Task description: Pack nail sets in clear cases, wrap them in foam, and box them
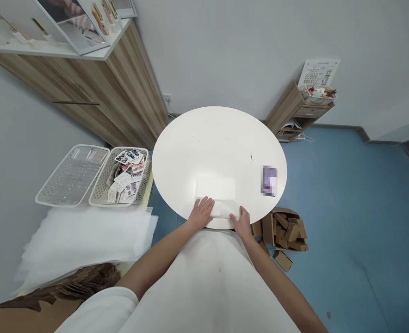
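Note:
A thin white sheet [222, 208], which looks like packing foam, lies folded into a flat bundle at the near edge of the round white table [204, 138]. A fainter white layer spreads beyond it. Resting on the bundle's left end is my left hand [201, 213], fingers laid out flat. My right hand [241, 222] grips the right end, thumb on the near side and fingers curled at the edge. Anything inside the fold is hidden. Farther right on the table is a purple packet [269, 181], blurred by pixels.
Left stand a basket of printed cards [124, 180], a clear-lined basket [72, 175], stacked white foam sheets [89, 236] and brown cardboard [62, 291]. A carton of small brown boxes [288, 231] sits on the floor at right. Wooden cabinets [121, 92] line the wall.

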`<act>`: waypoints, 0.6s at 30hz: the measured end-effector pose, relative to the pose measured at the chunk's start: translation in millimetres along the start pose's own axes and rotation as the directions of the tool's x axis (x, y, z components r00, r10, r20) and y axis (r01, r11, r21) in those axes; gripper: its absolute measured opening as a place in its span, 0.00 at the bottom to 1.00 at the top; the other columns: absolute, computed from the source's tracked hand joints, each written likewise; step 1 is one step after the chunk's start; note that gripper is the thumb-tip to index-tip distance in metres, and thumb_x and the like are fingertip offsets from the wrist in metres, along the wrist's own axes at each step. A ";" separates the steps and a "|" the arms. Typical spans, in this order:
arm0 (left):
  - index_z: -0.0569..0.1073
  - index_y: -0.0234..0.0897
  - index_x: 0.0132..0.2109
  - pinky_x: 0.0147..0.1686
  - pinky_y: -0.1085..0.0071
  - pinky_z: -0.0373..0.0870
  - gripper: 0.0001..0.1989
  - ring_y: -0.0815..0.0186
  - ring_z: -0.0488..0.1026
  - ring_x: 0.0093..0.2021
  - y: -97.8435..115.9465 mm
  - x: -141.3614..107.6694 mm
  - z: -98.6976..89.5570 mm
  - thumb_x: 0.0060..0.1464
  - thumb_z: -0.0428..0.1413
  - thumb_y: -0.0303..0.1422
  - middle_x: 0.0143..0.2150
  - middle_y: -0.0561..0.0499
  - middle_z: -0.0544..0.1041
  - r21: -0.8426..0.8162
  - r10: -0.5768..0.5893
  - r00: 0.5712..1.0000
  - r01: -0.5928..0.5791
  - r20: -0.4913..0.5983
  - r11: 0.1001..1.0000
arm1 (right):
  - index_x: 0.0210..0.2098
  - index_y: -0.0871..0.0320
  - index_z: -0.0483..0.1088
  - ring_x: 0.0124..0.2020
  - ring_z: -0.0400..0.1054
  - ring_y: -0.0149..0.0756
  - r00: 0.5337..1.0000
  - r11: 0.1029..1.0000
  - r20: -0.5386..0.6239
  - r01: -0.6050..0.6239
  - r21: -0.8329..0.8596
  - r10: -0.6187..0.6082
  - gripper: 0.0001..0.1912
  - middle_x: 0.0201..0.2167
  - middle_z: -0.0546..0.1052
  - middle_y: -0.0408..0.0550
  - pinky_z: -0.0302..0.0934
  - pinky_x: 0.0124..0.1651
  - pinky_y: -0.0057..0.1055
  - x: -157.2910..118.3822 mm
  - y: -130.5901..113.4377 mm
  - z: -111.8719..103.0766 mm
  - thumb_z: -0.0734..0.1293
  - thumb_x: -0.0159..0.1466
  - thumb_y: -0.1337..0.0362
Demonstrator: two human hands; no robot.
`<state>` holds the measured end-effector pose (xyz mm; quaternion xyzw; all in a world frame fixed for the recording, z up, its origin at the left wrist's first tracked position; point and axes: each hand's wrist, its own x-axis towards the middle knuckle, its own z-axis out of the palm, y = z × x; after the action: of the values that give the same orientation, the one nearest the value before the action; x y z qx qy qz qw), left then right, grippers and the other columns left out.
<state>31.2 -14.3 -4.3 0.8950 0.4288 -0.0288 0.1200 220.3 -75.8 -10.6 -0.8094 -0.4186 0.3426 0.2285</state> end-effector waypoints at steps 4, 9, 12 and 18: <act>0.53 0.39 0.60 0.57 0.53 0.44 0.31 0.53 0.48 0.62 0.7 0.7 -0.1 0.49 0.51 0.36 0.61 0.43 0.58 -0.032 -0.017 1.000 0.018 0.024 0.999 | 0.57 0.58 0.49 0.43 0.66 0.40 0.982 0.948 0.106 -0.178 0.263 0.155 0.36 0.51 0.62 0.60 0.64 0.36 0.31 6.5 0.3 -0.7 0.63 0.53 0.52; 0.52 0.40 0.60 0.57 0.53 0.44 0.31 0.53 0.49 0.61 0.7 1.6 -3.7 0.49 0.51 0.35 0.60 0.43 0.58 -0.080 -0.005 0.999 0.008 0.048 0.997 | 0.42 0.59 0.63 0.30 0.67 0.36 0.984 0.939 0.156 -0.135 0.317 0.089 0.22 0.34 0.71 0.52 0.60 0.27 0.29 23.5 -11.6 -1.1 0.65 0.52 0.54; 0.52 0.39 0.60 0.57 0.54 0.43 0.31 0.53 0.49 0.61 0.1 0.9 -5.0 0.49 0.51 0.35 0.60 0.43 0.57 -0.098 -0.007 0.999 0.012 0.051 0.995 | 0.26 0.57 0.63 0.23 0.61 0.30 0.984 0.950 0.169 -0.101 0.297 0.052 0.11 0.23 0.68 0.43 0.56 0.23 0.26 29.6 -16.8 -2.3 0.64 0.51 0.56; 0.51 0.39 0.60 0.57 0.54 0.43 0.31 0.53 0.49 0.61 3.0 5.8 -3.1 0.49 0.51 0.35 0.60 0.42 0.57 -0.111 0.000 0.998 0.006 0.059 0.994 | 0.20 0.54 0.49 0.18 0.47 0.26 0.995 0.958 0.092 -0.062 0.280 0.037 0.11 0.17 0.54 0.35 0.48 0.19 0.24 29.4 -24.6 -2.1 0.59 0.52 0.61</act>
<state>37.0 -10.9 -1.6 0.8850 0.4273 -0.0315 0.1819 221.3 -38.0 -3.7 -0.7634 -0.3544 0.4388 0.3146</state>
